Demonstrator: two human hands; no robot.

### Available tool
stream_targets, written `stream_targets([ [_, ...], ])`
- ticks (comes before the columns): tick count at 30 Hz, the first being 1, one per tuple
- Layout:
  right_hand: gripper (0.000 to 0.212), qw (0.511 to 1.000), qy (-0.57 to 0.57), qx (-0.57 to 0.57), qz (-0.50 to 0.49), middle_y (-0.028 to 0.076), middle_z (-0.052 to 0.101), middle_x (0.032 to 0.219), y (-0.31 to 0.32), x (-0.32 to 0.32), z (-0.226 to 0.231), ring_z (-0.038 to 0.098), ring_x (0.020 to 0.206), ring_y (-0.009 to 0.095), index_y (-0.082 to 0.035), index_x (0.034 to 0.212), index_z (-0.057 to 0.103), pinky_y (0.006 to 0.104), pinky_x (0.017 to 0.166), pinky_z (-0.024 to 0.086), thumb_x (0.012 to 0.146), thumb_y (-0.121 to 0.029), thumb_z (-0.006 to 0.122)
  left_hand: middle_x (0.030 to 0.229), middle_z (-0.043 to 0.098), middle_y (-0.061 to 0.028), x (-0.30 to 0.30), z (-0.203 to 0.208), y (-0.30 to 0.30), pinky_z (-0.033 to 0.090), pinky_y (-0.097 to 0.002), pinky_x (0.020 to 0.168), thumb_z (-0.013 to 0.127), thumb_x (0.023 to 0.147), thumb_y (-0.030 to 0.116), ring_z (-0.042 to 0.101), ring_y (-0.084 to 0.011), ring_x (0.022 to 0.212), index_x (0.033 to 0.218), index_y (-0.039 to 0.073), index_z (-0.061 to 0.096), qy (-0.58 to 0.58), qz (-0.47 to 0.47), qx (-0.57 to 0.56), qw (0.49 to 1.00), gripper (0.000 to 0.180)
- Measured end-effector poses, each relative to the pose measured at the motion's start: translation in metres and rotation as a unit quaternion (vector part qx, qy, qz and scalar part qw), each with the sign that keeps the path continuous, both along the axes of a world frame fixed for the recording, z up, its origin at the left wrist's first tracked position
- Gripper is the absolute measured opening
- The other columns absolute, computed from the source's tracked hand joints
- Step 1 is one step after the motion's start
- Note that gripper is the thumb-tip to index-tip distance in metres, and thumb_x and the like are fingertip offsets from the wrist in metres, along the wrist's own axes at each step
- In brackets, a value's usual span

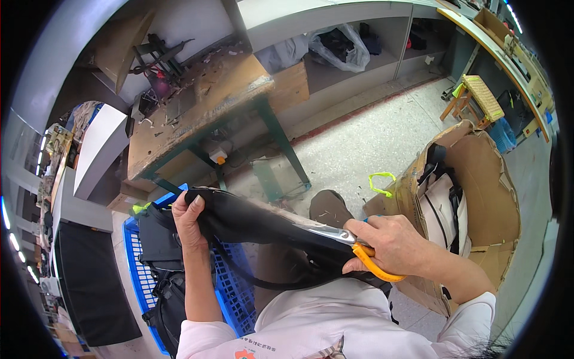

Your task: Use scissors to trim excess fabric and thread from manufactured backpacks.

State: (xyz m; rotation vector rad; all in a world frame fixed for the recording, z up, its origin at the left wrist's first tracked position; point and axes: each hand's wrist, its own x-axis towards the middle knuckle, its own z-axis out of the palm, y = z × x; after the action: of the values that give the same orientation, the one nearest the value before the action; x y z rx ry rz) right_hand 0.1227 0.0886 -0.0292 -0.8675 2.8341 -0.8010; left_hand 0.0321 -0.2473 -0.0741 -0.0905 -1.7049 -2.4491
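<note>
A dark piece of fabric point(245, 218), which looks like part of a bag, is stretched across my lap with a light raw edge along its top. My left hand point(190, 218) pinches its left end, thumb on top. In my right hand point(391, 242) is a pair of scissors point(373, 263) with orange handles; my fingers are wrapped round the loops. The metal blades point left and lie along the fabric's edge. Whether they are parted is hard to make out. A black strap point(251, 280) hangs in a loop below the fabric.
On my left a blue plastic basket point(133, 251) holds black bags. To the right, an open cardboard box point(496, 209) contains white and black pieces, with a yellow-green strip point(382, 181) beside it. A worn wooden table point(209, 113) on green legs stands ahead. Further right is a small stool point(478, 99).
</note>
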Motion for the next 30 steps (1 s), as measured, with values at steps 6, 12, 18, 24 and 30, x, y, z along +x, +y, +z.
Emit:
stream_targets([
  [6, 0.058, 1.0, 0.026, -0.013, 0.0, 0.009, 0.049, 0.06, -0.007, -0.007, -0.002, 0.051, 0.053, 0.023, -0.003, 0.094, 0.05, 0.0316, 0.048, 0.044, 0.069, -0.054, 0.062, 0.077, 0.064, -0.0073, 0.0, 0.003, 0.003, 0.049, -0.0253, 0.066, 0.069, 0.071, 0.008, 0.06, -0.0149, 0.067, 0.083, -0.001, 0.062, -0.002, -0.011, -0.013, 1.0, 0.016],
  [12, 0.053, 1.0, 0.013, 0.004, 0.007, 0.009, 0.048, 0.057, -0.007, -0.005, -0.008, 0.052, 0.052, 0.022, -0.004, 0.09, 0.049, 0.0307, 0.045, 0.043, 0.073, -0.053, 0.059, 0.076, 0.064, -0.0071, 0.001, 0.006, 0.007, 0.048, -0.0249, 0.066, 0.069, 0.071, 0.009, 0.06, -0.0143, 0.066, 0.082, -0.001, 0.062, -0.021, -0.022, -0.006, 1.0, 0.016],
  [18, 0.054, 0.999, 0.041, -0.014, -0.002, 0.008, 0.049, 0.06, -0.011, -0.008, -0.005, 0.052, 0.054, 0.024, -0.004, 0.091, 0.049, 0.0309, 0.047, 0.043, 0.071, -0.052, 0.061, 0.074, 0.063, -0.0064, 0.0, 0.003, 0.003, 0.048, -0.0243, 0.063, 0.07, 0.07, 0.01, 0.059, -0.0133, 0.064, 0.079, -0.001, 0.061, -0.013, -0.05, -0.015, 0.999, 0.017],
  [24, 0.053, 0.999, 0.045, -0.011, 0.001, 0.011, 0.051, 0.062, -0.016, -0.013, -0.008, 0.054, 0.057, 0.025, -0.004, 0.091, 0.049, 0.0329, 0.049, 0.044, 0.073, -0.052, 0.06, 0.073, 0.062, -0.0052, 0.0, 0.005, 0.006, 0.048, -0.023, 0.061, 0.07, 0.07, 0.01, 0.058, -0.012, 0.062, 0.077, 0.0, 0.06, -0.043, -0.053, -0.012, 0.998, 0.016],
  [30, 0.052, 0.999, 0.033, -0.006, 0.005, 0.012, 0.051, 0.061, -0.015, -0.015, -0.012, 0.056, 0.06, 0.025, -0.004, 0.088, 0.049, 0.034, 0.049, 0.045, 0.075, -0.053, 0.058, 0.072, 0.062, -0.004, -0.001, 0.007, 0.008, 0.046, -0.022, 0.059, 0.07, 0.07, 0.008, 0.057, -0.0111, 0.061, 0.077, 0.0, 0.06, -0.047, -0.042, -0.023, 0.998, 0.015],
])
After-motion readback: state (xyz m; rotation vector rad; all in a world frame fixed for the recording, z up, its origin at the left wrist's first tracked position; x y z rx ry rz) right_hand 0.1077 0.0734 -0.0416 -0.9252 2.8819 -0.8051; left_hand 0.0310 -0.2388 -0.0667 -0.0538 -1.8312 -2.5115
